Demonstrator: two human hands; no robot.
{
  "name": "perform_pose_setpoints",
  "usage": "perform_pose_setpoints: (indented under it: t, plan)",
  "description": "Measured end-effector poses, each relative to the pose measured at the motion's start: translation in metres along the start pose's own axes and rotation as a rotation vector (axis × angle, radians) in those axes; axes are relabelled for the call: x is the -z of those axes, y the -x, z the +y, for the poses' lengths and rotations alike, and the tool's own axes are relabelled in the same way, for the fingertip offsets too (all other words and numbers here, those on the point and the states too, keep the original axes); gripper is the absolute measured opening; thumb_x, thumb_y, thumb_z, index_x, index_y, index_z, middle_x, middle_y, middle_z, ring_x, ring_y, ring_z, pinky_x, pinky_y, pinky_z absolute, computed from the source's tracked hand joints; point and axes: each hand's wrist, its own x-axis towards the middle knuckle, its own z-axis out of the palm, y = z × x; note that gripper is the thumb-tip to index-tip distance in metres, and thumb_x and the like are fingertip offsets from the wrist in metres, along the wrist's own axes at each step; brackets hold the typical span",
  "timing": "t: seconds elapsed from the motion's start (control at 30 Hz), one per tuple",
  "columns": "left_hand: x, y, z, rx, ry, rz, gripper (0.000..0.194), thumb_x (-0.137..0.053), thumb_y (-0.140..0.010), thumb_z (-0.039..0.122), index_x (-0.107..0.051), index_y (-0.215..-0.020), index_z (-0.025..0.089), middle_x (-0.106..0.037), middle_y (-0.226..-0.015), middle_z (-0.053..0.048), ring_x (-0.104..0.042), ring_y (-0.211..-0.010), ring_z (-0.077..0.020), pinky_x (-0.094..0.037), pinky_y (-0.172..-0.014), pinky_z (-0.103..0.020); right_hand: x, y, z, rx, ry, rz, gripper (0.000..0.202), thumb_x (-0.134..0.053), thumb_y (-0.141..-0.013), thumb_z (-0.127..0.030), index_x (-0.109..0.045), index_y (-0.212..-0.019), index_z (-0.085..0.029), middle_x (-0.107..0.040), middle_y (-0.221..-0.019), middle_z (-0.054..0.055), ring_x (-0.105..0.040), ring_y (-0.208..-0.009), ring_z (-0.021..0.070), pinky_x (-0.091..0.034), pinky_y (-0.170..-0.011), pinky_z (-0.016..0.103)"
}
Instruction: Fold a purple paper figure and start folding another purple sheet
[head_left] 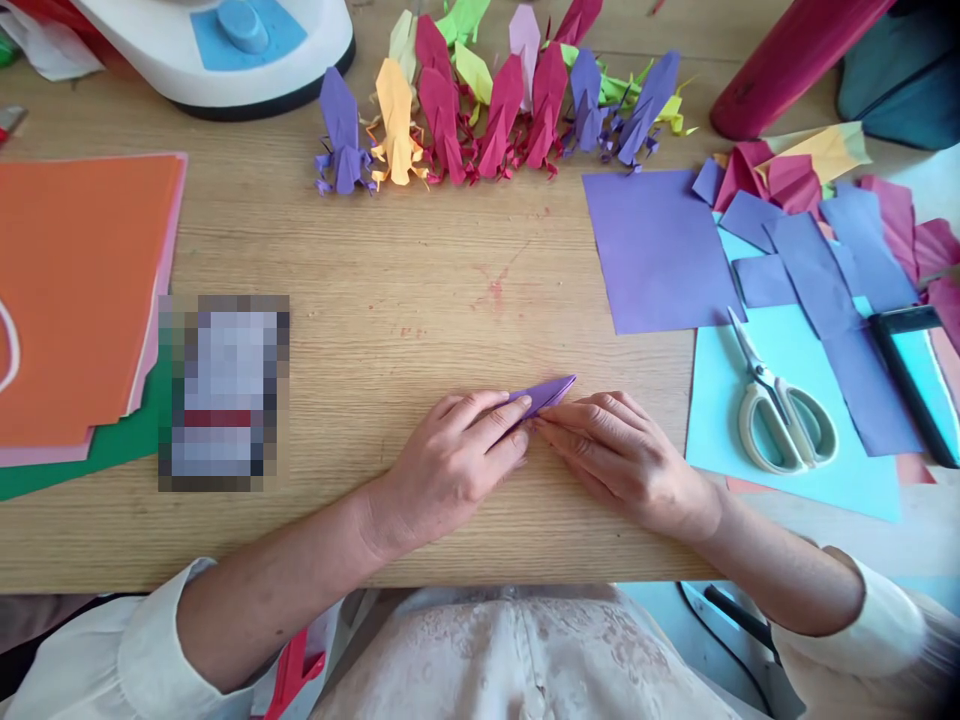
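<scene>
A small folded purple paper (555, 392) lies near the front of the wooden table, its narrow tip pointing to the upper right. My left hand (469, 455) presses on its left part, with the fingers over the paper. From the right, my right hand (626, 455) pinches the lower edge with thumb and fingers together. Part of the paper is hidden under the fingers of both hands. Beyond the hands, several folded paper figures (442, 120) in purple, orange, red, green and pink stand in rows at the back.
White-handled scissors (786, 415) rest on turquoise paper (720, 390) at the right. A purple sheet (660, 250), paper scraps (806, 270) and a red cylinder (787, 70) are beyond. Orange sheets (75, 300), a blurred phone-like object (229, 385) and a white appliance (225, 50) occupy the left.
</scene>
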Motion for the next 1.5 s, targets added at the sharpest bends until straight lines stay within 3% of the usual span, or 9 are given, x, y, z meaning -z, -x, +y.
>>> perform_pose_setpoints:
  t: [0.17, 0.33, 0.63, 0.97, 1.23, 1.37, 1.5]
  plan:
    - [0.004, 0.001, -0.007, 0.013, 0.136, -0.006, 0.026, -0.054, -0.095, 0.011, -0.064, -0.119, 0.013, -0.068, -0.128, -0.01, -0.06, -0.12, -0.0214, -0.053, -0.102, -0.04, -0.002, 0.001, 0.001, 0.081, 0.11, -0.034, 0.029, -0.054, -0.092, -0.003, -0.063, -0.118, -0.008, -0.068, -0.119, 0.017, -0.062, -0.093, 0.0233, -0.051, -0.079, 0.04]
    - [0.009, 0.004, -0.012, 0.037, 0.227, 0.033, 0.023, -0.049, -0.095, 0.005, -0.067, -0.107, 0.012, -0.069, -0.123, -0.011, -0.061, -0.119, -0.0199, -0.052, -0.102, -0.038, 0.001, 0.0, 0.0, 0.12, 0.145, -0.052, 0.026, -0.05, -0.094, -0.004, -0.065, -0.115, -0.008, -0.067, -0.119, 0.017, -0.062, -0.095, 0.0233, -0.05, -0.081, 0.041]
    - [0.009, 0.009, -0.008, -0.158, -0.048, 0.003, 0.028, -0.053, -0.097, 0.012, -0.064, -0.123, 0.015, -0.069, -0.125, -0.007, -0.059, -0.116, -0.0235, -0.046, -0.095, -0.042, 0.002, -0.001, 0.001, 0.122, 0.144, -0.073, 0.026, -0.045, -0.096, -0.005, -0.067, -0.111, -0.008, -0.067, -0.115, 0.016, -0.059, -0.092, 0.0229, -0.05, -0.082, 0.04]
    - [0.007, 0.014, -0.006, -0.092, -0.068, -0.044, 0.021, -0.054, -0.098, 0.017, -0.067, -0.115, 0.018, -0.069, -0.113, -0.006, -0.056, -0.113, -0.0227, -0.043, -0.097, -0.042, 0.006, -0.002, -0.01, 0.163, 0.237, -0.085, 0.029, -0.045, -0.096, -0.005, -0.065, -0.117, -0.004, -0.067, -0.114, 0.018, -0.057, -0.094, 0.0251, -0.051, -0.079, 0.04]
    - [0.006, 0.013, -0.006, -0.099, -0.062, -0.021, 0.023, -0.051, -0.099, 0.018, -0.066, -0.116, 0.018, -0.069, -0.107, -0.006, -0.056, -0.107, -0.0216, -0.043, -0.096, -0.04, 0.005, 0.003, -0.009, 0.212, 0.231, -0.17, 0.038, -0.039, -0.097, -0.004, -0.059, -0.129, -0.005, -0.056, -0.141, 0.018, -0.054, -0.12, 0.0294, -0.046, -0.093, 0.046]
    - [0.006, 0.013, -0.006, -0.095, -0.038, -0.039, 0.025, -0.051, -0.099, 0.018, -0.065, -0.119, 0.017, -0.069, -0.11, -0.007, -0.057, -0.107, -0.0218, -0.044, -0.096, -0.04, 0.003, 0.002, -0.005, 0.166, 0.15, -0.206, 0.038, -0.038, -0.099, -0.008, -0.057, -0.132, -0.001, -0.054, -0.143, 0.021, -0.046, -0.133, 0.0333, -0.04, -0.107, 0.053]
    - [0.008, 0.016, -0.01, -0.095, 0.028, -0.048, 0.026, -0.051, -0.098, 0.014, -0.064, -0.12, 0.016, -0.07, -0.114, -0.007, -0.06, -0.107, -0.0207, -0.047, -0.096, -0.039, 0.002, 0.002, 0.0, 0.13, 0.075, -0.228, 0.041, -0.037, -0.1, -0.01, -0.053, -0.137, -0.004, -0.052, -0.145, 0.018, -0.046, -0.137, 0.0302, -0.036, -0.114, 0.053]
